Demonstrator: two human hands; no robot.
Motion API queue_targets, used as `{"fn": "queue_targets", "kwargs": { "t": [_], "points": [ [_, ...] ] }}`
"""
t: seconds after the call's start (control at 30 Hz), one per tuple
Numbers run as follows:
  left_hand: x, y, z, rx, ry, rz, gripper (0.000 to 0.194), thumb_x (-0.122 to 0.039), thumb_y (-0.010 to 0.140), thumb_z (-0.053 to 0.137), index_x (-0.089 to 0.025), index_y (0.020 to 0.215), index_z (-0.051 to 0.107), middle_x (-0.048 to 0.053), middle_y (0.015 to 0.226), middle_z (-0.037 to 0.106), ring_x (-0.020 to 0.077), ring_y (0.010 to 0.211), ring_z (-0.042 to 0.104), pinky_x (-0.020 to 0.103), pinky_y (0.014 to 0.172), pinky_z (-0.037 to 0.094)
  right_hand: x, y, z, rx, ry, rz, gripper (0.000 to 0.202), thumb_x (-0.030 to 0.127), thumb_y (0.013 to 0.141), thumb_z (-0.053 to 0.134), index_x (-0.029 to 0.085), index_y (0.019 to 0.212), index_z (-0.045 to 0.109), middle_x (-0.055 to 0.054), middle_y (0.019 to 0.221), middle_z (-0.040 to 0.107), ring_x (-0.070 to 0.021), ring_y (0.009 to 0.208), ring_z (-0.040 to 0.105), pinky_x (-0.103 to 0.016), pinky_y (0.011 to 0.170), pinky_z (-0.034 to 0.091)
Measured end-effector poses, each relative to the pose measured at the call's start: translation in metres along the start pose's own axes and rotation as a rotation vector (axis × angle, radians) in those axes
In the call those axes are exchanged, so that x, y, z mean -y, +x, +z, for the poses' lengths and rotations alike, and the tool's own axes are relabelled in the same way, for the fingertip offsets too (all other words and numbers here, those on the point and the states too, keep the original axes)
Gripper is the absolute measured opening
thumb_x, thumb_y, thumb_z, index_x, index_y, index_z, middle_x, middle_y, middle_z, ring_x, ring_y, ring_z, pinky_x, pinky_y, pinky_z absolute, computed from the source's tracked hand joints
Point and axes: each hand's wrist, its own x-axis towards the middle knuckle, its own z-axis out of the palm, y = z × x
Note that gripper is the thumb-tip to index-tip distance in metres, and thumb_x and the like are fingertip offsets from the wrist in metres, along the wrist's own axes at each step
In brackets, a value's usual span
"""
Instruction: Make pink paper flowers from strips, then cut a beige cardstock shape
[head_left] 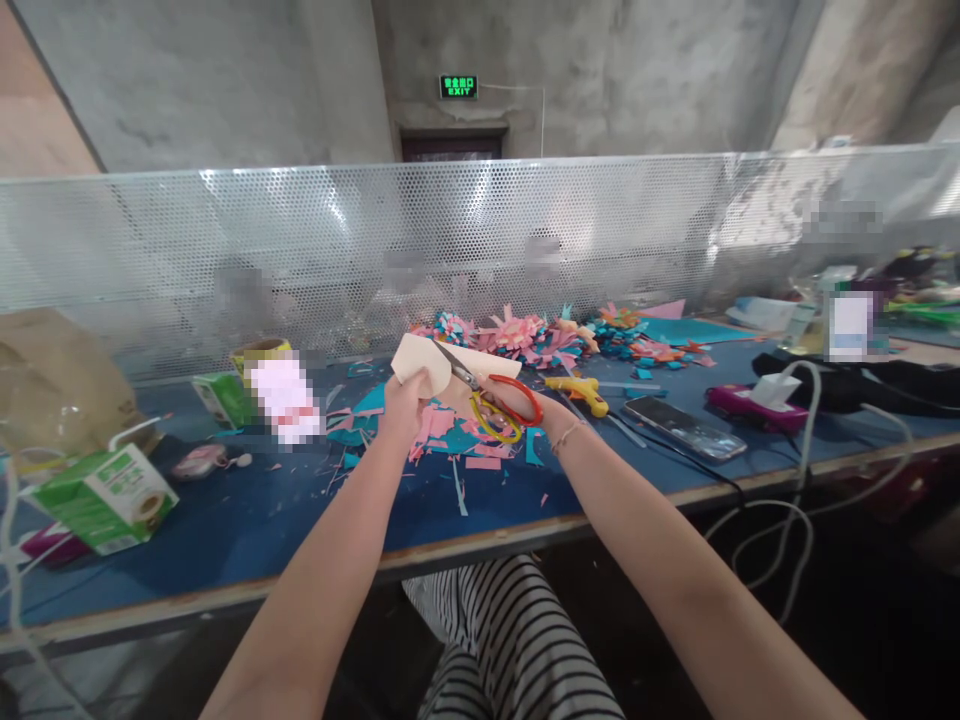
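Observation:
A sheet of cream paper [420,360] is pinched in my left hand [410,400], held above the table and curling at its left end. My right hand [517,398] grips a pair of scissors [480,388] with one red and one yellow handle loop. The scissor blades point up and to the left and lie against the paper; how far they are apart is hard to tell. Beneath both hands lie pink paper scraps [484,463] and blue paper pieces [367,402]. A yellow glue gun [589,395] lies just right of my right hand.
Fringed paper flowers [517,335] line the back by a perforated metal screen [450,220]. At right lie a phone [684,427], a purple tissue pack [757,405] and looping white cables [806,480]. A green-and-white drink carton [112,500] and a yellow tape roll [260,350] are at left.

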Motion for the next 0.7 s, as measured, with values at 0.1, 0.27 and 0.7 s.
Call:
{"fn": "queue_targets", "kwargs": {
  "t": [0.1, 0.27, 0.7],
  "points": [
    [0.0, -0.002, 0.001, -0.01, 0.033, 0.071, 0.03, -0.026, 0.061, 0.071, -0.015, 0.088, 0.064, 0.008, 0.091, 0.069, 0.019, 0.079, 0.065, 0.031, 0.066, 0.053, -0.004, 0.006, 0.002, 0.048, 0.039, 0.027, 0.056, 0.067, 0.082, 0.028, 0.019, 0.056, 0.039, 0.002, 0.049, 0.04, -0.0056, 0.036, 0.032, -0.022, 0.034, 0.027],
    [0.001, -0.007, 0.004, 0.047, 0.051, 0.059, 0.039, -0.025, 0.057, 0.075, -0.017, 0.093, 0.064, 0.008, 0.1, 0.068, 0.0208, 0.085, 0.064, 0.032, 0.068, 0.053, -0.011, 0.013, 0.008, -0.05, 0.021, 0.01, 0.054, 0.067, 0.081, 0.031, 0.019, 0.058, 0.039, 0.003, 0.046, 0.039, -0.0057, 0.035, 0.031, -0.021, 0.032, 0.025],
    [0.003, -0.004, 0.004, 0.114, 0.111, 0.015, 0.047, -0.021, 0.046, 0.078, -0.015, 0.092, 0.067, 0.009, 0.093, 0.069, 0.0159, 0.07, 0.063, 0.027, 0.059, 0.051, -0.009, 0.009, 0.005, -0.049, 0.052, -0.036, 0.055, 0.068, 0.08, 0.032, 0.019, 0.054, 0.036, 0.004, 0.042, 0.035, -0.0059, 0.034, 0.03, -0.021, 0.032, 0.025]
  ]
}}
